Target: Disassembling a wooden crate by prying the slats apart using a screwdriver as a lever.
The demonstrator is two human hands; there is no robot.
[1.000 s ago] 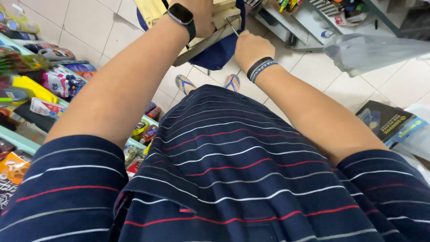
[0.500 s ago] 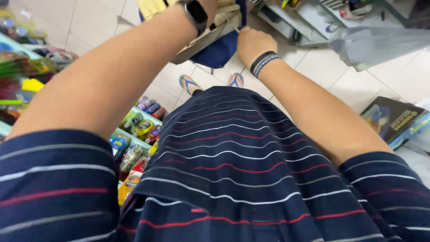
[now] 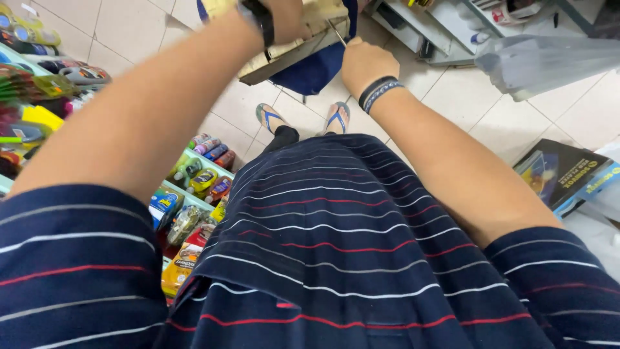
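Left hand point(image 3: 284, 19) grips cardboard box point(image 3: 290, 48) at far top, over blue bag point(image 3: 316, 71) | right hand point(image 3: 363, 63) closed on thin blade point(image 3: 336, 33) at box edge

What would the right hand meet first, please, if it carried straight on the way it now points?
Most likely the cardboard box: the right hand points a thin blade up-left at its edge, already at or almost touching it; depth is unclear.

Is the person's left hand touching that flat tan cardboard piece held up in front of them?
Touching. The head view shows the left hand closed over the top of the flat tan cardboard piece, with no gap between them.
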